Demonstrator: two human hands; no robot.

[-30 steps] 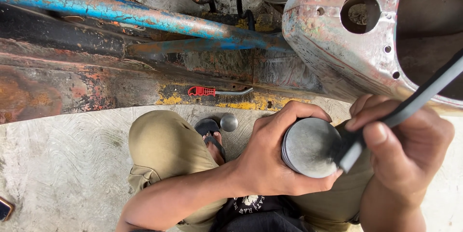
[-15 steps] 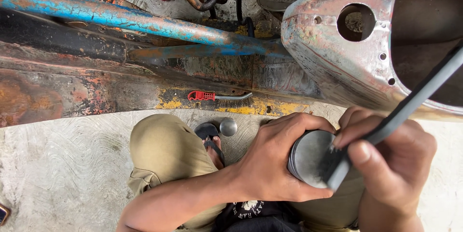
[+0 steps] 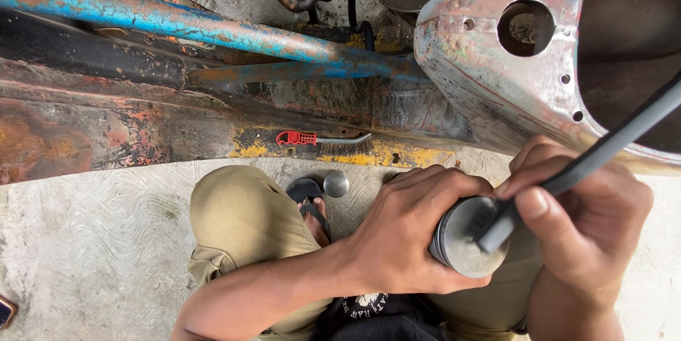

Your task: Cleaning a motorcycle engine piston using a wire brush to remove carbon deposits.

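Head view: we are gripping the round grey metal piston [image 3: 464, 245] in our closed left hand [image 3: 404, 235] while our right hand [image 3: 582, 220], clenched around a black-handled brush [image 3: 567, 178], is scrubbing its crown, probably needing steady strokes next.

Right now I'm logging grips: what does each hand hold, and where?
Left hand wraps the side of a round grey metal cylinder. Right hand pinches a dark brush handle near its lower end.

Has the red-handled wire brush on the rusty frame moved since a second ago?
No. The red-handled wire brush lies at the same spot on the yellow-stained rusty frame ledge.
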